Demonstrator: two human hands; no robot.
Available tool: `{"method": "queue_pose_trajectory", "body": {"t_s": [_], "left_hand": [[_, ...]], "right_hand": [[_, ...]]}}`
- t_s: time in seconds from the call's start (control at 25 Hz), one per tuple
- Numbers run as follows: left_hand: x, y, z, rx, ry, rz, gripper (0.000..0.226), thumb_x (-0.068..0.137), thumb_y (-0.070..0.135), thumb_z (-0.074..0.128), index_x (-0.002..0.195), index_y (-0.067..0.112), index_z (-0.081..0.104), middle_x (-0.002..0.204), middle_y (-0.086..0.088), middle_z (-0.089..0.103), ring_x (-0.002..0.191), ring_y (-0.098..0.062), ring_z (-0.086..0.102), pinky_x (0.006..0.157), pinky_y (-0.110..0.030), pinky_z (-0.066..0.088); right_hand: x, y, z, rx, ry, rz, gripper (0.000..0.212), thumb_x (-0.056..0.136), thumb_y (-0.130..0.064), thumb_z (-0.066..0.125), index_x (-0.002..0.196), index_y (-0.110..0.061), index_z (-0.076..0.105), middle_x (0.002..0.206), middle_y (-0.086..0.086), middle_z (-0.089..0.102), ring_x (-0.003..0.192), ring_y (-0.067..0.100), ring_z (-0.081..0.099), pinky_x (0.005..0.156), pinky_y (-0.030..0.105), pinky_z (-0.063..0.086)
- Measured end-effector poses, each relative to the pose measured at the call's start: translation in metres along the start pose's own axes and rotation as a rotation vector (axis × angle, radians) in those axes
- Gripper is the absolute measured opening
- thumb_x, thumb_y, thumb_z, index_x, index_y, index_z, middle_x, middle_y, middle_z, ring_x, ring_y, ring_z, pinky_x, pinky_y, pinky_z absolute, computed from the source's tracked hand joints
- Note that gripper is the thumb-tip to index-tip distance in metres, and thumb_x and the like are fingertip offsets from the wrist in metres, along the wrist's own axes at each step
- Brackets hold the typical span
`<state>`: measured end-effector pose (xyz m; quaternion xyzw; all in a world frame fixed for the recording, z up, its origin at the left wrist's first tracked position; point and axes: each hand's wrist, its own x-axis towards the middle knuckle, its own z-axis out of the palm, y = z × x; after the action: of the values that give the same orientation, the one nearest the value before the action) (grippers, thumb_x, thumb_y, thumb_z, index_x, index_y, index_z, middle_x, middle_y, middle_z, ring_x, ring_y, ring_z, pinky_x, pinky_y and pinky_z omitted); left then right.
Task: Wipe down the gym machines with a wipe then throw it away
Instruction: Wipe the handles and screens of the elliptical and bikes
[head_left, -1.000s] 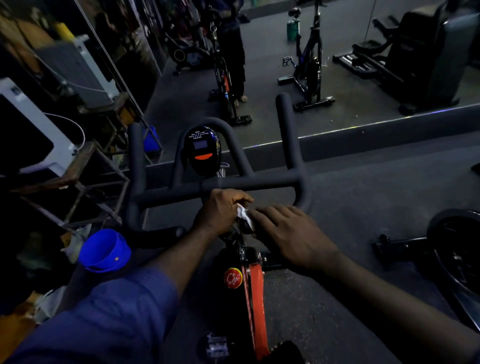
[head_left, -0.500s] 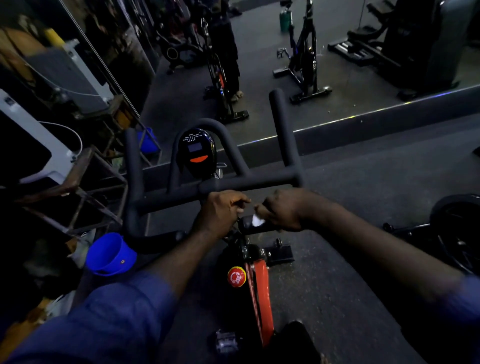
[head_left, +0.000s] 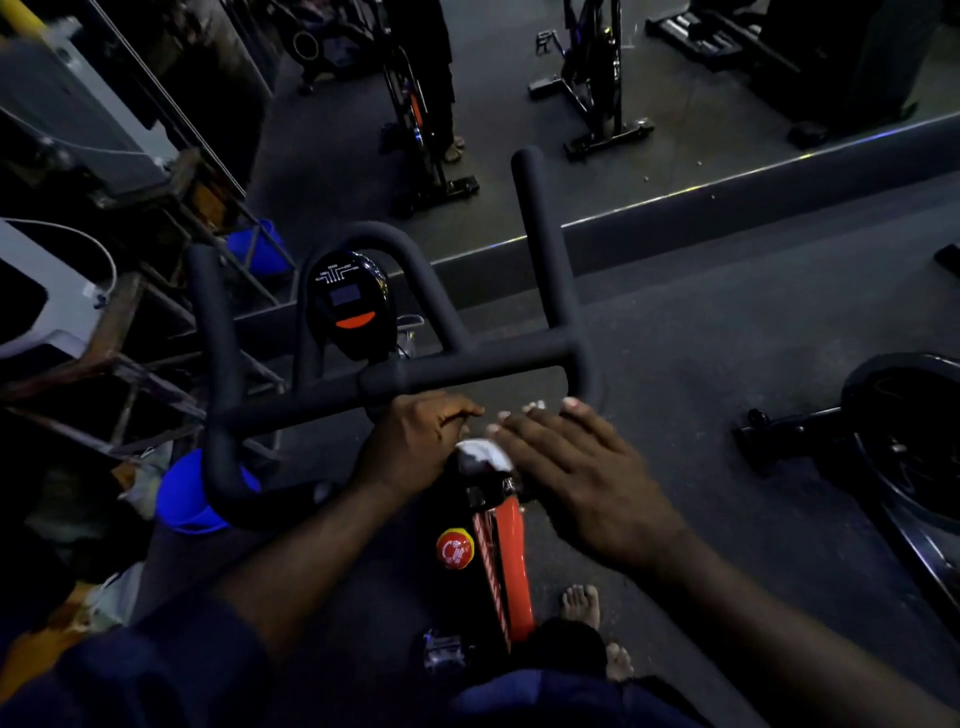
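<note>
One crumpled white wipe (head_left: 480, 451), pressed under flat, spread right hand (head_left: 587, 483) atop orange-framed exercise bike (head_left: 506, 551); left hand (head_left: 415, 441) curled alongside, hold unclear. Advise firm, overlapping strokes.

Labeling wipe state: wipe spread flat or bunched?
Bunched: the wipe shows as a crumpled white wad on the bike frame, partly under the flat right hand.

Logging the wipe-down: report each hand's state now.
Left hand: fingers curled by the wipe; what they hold cannot be told.
Right hand: open, straight fingers on the wipe.
</note>
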<state>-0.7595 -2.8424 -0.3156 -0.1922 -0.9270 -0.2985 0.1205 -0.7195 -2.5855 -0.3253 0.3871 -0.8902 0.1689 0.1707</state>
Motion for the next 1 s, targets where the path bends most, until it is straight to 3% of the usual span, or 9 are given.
{"method": "queue_pose_trajectory", "body": {"t_s": [0.08, 0.2, 0.36, 0.56, 0.68, 0.8, 0.88, 1.0], "left_hand": [[-0.001, 0.006, 0.002, -0.009, 0.016, -0.073, 0.028, 0.084, -0.001, 0.064, 0.102, 0.009, 0.082, 0.091, 0.002, 0.076, 0.080, 0.003, 0.066, 0.078, -0.017, 0.055], [0.001, 0.006, 0.001, -0.055, 0.020, -0.144, 0.031, 0.088, -0.008, 0.064, 0.103, 0.013, 0.082, 0.084, 0.004, 0.076, 0.070, -0.001, 0.071, 0.072, -0.015, 0.055], [0.002, 0.005, 0.001, -0.070, 0.034, -0.201, 0.034, 0.089, -0.008, 0.063, 0.104, 0.015, 0.083, 0.080, 0.002, 0.078, 0.068, -0.002, 0.072, 0.071, -0.018, 0.058], [0.003, 0.007, 0.000, -0.043, 0.037, -0.160, 0.032, 0.084, -0.005, 0.063, 0.101, 0.012, 0.083, 0.084, 0.000, 0.077, 0.070, -0.005, 0.072, 0.072, -0.018, 0.058], [0.000, 0.006, 0.000, -0.030, 0.039, -0.138, 0.030, 0.084, 0.000, 0.062, 0.101, 0.012, 0.083, 0.088, 0.000, 0.078, 0.070, -0.002, 0.069, 0.074, -0.017, 0.057], [0.003, 0.008, -0.001, -0.028, 0.045, -0.140, 0.030, 0.087, -0.003, 0.063, 0.101, 0.013, 0.083, 0.087, 0.000, 0.079, 0.068, -0.003, 0.071, 0.072, -0.013, 0.055], [0.004, 0.009, -0.001, -0.024, 0.051, -0.159, 0.029, 0.089, -0.004, 0.065, 0.101, 0.014, 0.084, 0.087, 0.000, 0.080, 0.069, -0.003, 0.071, 0.073, -0.015, 0.056], [0.002, 0.010, -0.002, -0.040, 0.041, -0.174, 0.027, 0.090, -0.003, 0.067, 0.101, 0.016, 0.084, 0.088, 0.001, 0.080, 0.071, -0.005, 0.073, 0.072, -0.023, 0.060]], "right_hand": [[-0.012, 0.041, -0.004, -0.027, 0.084, 0.099, 0.051, 0.111, -0.031, 0.025, 0.150, -0.017, 0.055, 0.161, 0.003, 0.047, 0.149, 0.023, 0.043, 0.127, 0.046, 0.021], [-0.012, 0.039, 0.001, 0.078, 0.196, 0.234, 0.043, 0.106, -0.020, 0.047, 0.147, -0.012, 0.058, 0.160, 0.007, 0.046, 0.152, 0.025, 0.037, 0.123, 0.053, 0.030], [-0.011, -0.005, 0.009, 0.178, 0.165, 0.094, 0.044, 0.104, -0.015, 0.040, 0.142, -0.004, 0.062, 0.150, 0.012, 0.056, 0.142, 0.030, 0.049, 0.120, 0.047, 0.037], [0.019, 0.065, -0.018, 0.041, 0.152, 0.206, 0.043, 0.093, -0.021, 0.053, 0.132, -0.011, 0.068, 0.134, 0.011, 0.062, 0.125, 0.035, 0.055, 0.096, 0.050, 0.050], [0.023, 0.056, -0.016, 0.061, 0.170, 0.246, 0.040, 0.098, -0.021, 0.053, 0.134, -0.010, 0.067, 0.130, 0.011, 0.058, 0.115, 0.031, 0.054, 0.092, 0.043, 0.050], [0.002, 0.019, -0.006, 0.224, 0.271, 0.467, 0.050, 0.089, 0.005, 0.064, 0.136, -0.012, 0.066, 0.131, 0.011, 0.052, 0.115, 0.026, 0.053, 0.094, 0.025, 0.046], [-0.004, -0.009, 0.000, 0.266, 0.246, 0.401, 0.050, 0.088, 0.007, 0.065, 0.135, -0.010, 0.067, 0.129, 0.013, 0.053, 0.118, 0.025, 0.052, 0.098, 0.023, 0.043], [0.017, 0.011, -0.004, 0.204, 0.180, 0.221, 0.043, 0.085, 0.000, 0.063, 0.127, -0.007, 0.070, 0.122, 0.015, 0.058, 0.112, 0.028, 0.053, 0.094, 0.032, 0.048]]}}
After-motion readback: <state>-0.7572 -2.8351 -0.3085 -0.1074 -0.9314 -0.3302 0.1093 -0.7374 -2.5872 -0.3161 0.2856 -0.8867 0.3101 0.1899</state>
